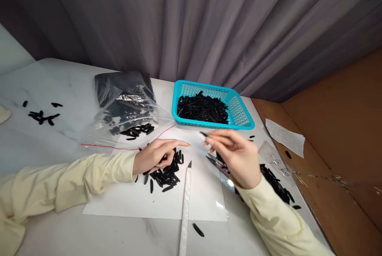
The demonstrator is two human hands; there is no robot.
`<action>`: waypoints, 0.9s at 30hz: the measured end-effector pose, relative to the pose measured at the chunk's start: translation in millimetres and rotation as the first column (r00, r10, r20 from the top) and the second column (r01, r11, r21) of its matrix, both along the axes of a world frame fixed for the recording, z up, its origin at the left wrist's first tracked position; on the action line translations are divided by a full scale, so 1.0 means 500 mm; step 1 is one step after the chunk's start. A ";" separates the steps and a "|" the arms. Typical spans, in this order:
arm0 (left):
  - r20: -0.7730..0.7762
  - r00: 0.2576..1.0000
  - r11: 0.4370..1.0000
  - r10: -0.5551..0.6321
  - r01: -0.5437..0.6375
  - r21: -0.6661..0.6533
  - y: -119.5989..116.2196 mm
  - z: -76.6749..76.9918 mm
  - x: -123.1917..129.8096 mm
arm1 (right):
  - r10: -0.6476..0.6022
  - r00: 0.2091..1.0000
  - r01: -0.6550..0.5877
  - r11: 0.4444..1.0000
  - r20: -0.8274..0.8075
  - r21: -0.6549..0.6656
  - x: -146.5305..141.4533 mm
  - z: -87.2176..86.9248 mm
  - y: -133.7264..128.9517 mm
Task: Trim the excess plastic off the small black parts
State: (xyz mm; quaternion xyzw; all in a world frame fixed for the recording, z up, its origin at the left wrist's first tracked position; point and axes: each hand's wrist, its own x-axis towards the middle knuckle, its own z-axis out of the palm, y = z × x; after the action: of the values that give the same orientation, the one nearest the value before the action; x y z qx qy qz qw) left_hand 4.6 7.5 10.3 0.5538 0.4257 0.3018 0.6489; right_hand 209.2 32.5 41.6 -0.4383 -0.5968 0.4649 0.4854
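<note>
My right hand [235, 152] is closed in a pinch on a thin black strip [204, 134], raised above the table just in front of the blue basket. My left hand [159, 154] hovers over or rests on a pile of short black strips [167, 176]; I cannot tell if it touches them. Its index finger points right, and the other fingers are loosely curled with nothing visible in them. Below the hands lies a white sheet [125, 200]. A white-handled craft knife [186, 196] sits on it, tip pointing away. Partly behind my right hand are scissors [217, 163].
The blue plastic basket [250, 122] holds many black strips. Left of it lies a clear zip bag [125, 100] with black contents. More strips are at the far left [43, 117] and beside my right forearm [276, 184]. A paper slip [285, 136] lies on the brown board.
</note>
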 end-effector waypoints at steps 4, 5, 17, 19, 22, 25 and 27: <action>0.126 0.991 0.987 0.034 -0.013 -0.160 0.013 0.004 -0.006 | -0.078 0.985 0.046 0.978 0.154 0.201 0.007 0.041 0.104; 0.149 0.988 0.983 0.033 -0.006 -0.181 0.015 0.004 -0.008 | -0.076 0.966 0.013 0.969 0.247 0.247 0.003 0.046 0.121; 0.213 0.977 0.969 0.031 0.023 -0.248 0.021 -0.018 -0.005 | 0.285 0.714 -0.541 0.805 0.639 0.245 -0.129 -0.014 -0.014; 0.207 0.978 0.964 0.030 0.026 -0.265 0.022 -0.017 -0.005 | 0.279 0.731 -0.511 0.829 0.623 0.227 -0.131 -0.025 -0.014; 0.187 0.982 0.969 0.022 0.025 -0.244 0.022 -0.005 -0.003 | 0.269 0.754 -0.488 0.840 0.600 0.238 -0.127 -0.034 -0.013; 0.166 0.986 0.982 -0.002 0.033 -0.188 0.019 0.008 -0.002 | 0.264 0.796 -0.452 0.858 0.545 0.244 -0.119 -0.034 -0.013; 0.167 0.986 0.987 -0.011 0.038 -0.158 0.018 0.011 -0.002 | 0.243 0.849 -0.370 0.908 0.470 0.199 -0.108 -0.031 -0.013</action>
State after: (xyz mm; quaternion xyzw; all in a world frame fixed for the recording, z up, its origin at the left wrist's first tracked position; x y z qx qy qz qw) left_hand 3.7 16.3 15.7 0.4778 0.3863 0.3034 0.7283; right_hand 155.0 26.2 26.3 -0.3551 -0.8124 0.3376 0.3161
